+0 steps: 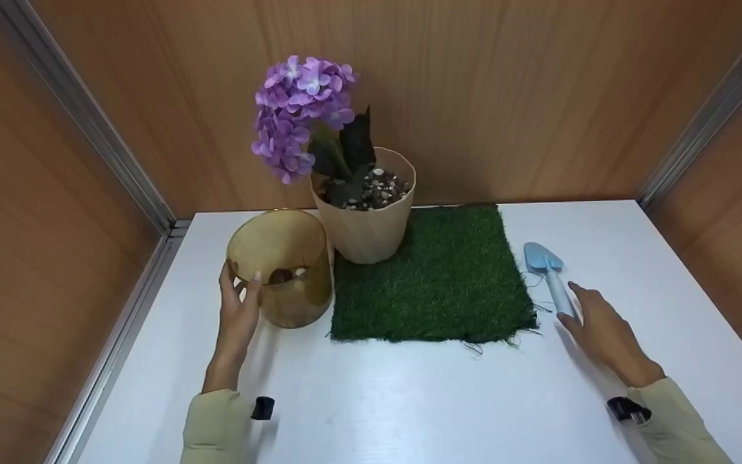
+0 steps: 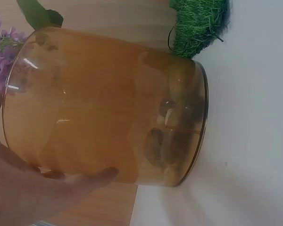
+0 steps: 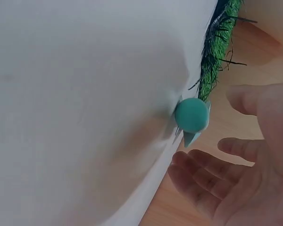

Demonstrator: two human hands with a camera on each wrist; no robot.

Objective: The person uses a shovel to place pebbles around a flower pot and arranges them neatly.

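1. An amber see-through container (image 1: 300,306) is held at its left side by the left hand (image 1: 239,312); the fingers are curled round the wall near the rim, with the thumb laid along the near side.
2. The container is seen mouth up at the left of the worktop (image 1: 442,399), just beside the near left part of a cream pot (image 1: 364,232). Whether the two touch cannot be told.
3. Dark and pale rounded shapes are seen through the glass low down; whether they lie inside cannot be made out.
4. The right hand (image 1: 603,328) is held just beside the handle of a light blue trowel (image 1: 558,293). Its fingers are spread and nothing is gripped; in the right wrist view a gap is seen between them and the round handle end.
5. The trowel is placed just right of a green grass mat (image 1: 435,283), its blade pointed away from the person and its handle turned toward the right hand.
6. The pot is set upright on the far left corner of the mat. It is filled with small mixed pebbles (image 1: 384,187), and a purple flower head (image 1: 300,109) with dark green leaves (image 1: 358,138) is leaned to the left over its rim.
7. Loose strands are shown at the mat's near and right edges.
8. The white worktop is enclosed by wood-grain panels (image 1: 506,96).
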